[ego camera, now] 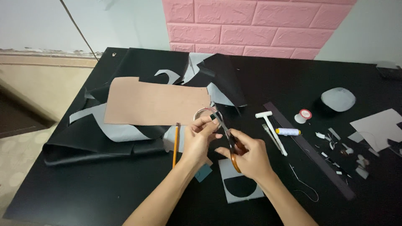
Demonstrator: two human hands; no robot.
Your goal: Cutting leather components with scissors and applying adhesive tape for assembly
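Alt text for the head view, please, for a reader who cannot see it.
Right hand works orange-handled scissors at a small dark piece pinched by the left hand above a black table. Tan sheet, pencil and thread spools lie around.

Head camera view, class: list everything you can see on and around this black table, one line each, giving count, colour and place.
table: one, black, fills the view
leather sheets: several, black with grey backs, left half
tan sheet: one, on top of the leather
pencil: one, orange, left of the hands
T-shaped tool: one, white, centre right
thread spools: two, white, right of the tool
ruler: one, dark, lying diagonally on the right
scraps: many, grey, far right
brick wall: pink, behind
scissors: one pair, orange handles, in the right hand
left hand: pinches a small dark piece
right hand: grips the scissors
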